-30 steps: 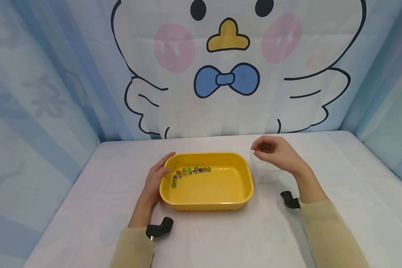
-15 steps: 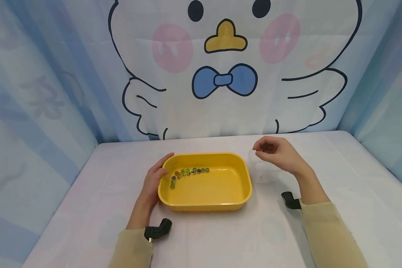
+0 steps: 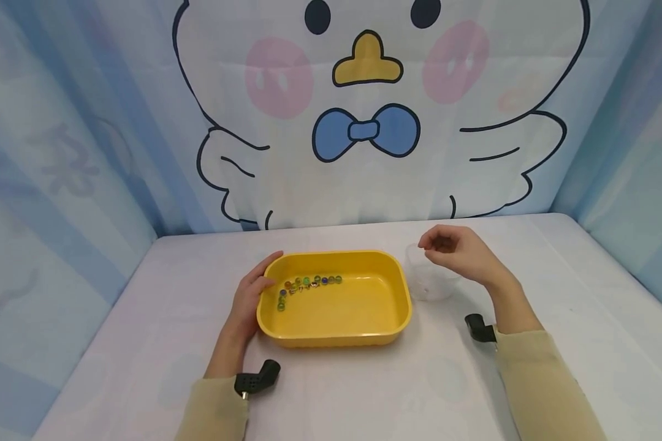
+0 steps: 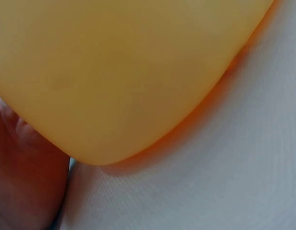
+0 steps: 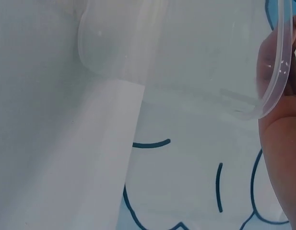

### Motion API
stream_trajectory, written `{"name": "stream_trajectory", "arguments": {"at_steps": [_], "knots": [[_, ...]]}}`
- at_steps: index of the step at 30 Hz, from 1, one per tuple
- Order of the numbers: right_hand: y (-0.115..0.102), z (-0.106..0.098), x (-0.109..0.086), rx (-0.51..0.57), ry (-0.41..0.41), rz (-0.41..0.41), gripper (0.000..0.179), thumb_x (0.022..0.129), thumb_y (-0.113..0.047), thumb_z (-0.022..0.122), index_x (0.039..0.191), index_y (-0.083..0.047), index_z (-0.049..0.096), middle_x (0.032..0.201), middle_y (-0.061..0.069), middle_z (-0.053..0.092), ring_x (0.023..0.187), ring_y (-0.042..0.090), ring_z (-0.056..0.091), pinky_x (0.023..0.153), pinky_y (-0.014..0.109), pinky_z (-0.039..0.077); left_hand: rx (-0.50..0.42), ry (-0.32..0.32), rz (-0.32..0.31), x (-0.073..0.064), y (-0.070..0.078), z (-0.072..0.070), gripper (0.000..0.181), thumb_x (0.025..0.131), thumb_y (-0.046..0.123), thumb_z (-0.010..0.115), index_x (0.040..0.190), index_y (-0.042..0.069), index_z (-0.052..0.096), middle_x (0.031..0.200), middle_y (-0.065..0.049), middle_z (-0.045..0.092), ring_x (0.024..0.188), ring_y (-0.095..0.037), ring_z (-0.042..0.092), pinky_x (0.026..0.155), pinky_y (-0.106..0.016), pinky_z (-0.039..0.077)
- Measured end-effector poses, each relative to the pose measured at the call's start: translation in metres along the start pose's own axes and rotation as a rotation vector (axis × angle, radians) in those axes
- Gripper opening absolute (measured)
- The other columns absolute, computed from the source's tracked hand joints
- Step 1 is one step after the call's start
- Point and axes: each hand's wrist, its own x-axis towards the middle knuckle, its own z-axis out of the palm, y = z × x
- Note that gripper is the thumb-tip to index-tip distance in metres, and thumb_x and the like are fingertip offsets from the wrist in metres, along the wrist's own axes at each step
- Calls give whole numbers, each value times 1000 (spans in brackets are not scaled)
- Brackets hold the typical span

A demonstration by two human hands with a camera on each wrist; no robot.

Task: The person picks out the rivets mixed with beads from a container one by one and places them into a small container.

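Observation:
At the left end of a yellow plastic tray point(image 3: 333, 341), my left hand point(image 3: 246, 300) grips the rim, thumb over the edge and fingers outside. Inside the tray, several coloured glass marbles point(image 3: 306, 281) form a bent line along the back left corner, with small gold-coloured pieces beside them. My right hand point(image 3: 459, 252), right of the tray, pinches the rim of a clear plastic container point(image 5: 195, 52), which is faint in the head view. The container's base is low over the table. In the left wrist view the tray wall point(image 4: 114, 96) hides most of my left hand.
A white cloth covers the table point(image 3: 353, 392). Behind it hangs a curtain point(image 3: 364, 184) printed with a cartoon bird, and more curtains close both sides. Black wrist cameras point(image 3: 258, 378) sit at both cuffs.
My right hand has drifted slightly right, away from the tray, with the clear container, which shows more plainly now. My left hand and the tray keep their place; the head view has shifted a little.

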Motion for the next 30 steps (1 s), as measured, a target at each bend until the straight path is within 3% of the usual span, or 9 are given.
{"name": "stream_trajectory", "arguments": {"at_steps": [5, 14, 30], "knots": [[3, -1, -1, -26, -3, 10, 13, 93, 1, 63, 106, 3, 67, 104, 23, 63, 88, 29, 57, 76, 21, 53, -4, -2, 3, -1, 0, 1, 59, 94, 4, 38, 151, 16, 48, 158, 2, 38, 144, -16, 33, 119, -35, 23], [6, -3, -2, -25, 10, 0, 15, 93, -1, 63, 107, 5, 66, 99, 14, 63, 87, 27, 56, 75, 22, 52, -5, -11, 12, -2, 1, 0, 59, 95, 3, 37, 152, 15, 47, 159, 0, 37, 145, -17, 31, 120, -35, 22], [6, -5, -3, 29, 17, -7, 19, 94, -3, 64, 112, 5, 65, 109, 21, 64, 90, 26, 58, 79, 21, 53, 3, -5, -2, -3, 1, 0, 59, 95, 5, 37, 152, 18, 47, 158, 5, 37, 144, -13, 32, 119, -33, 24]]}}
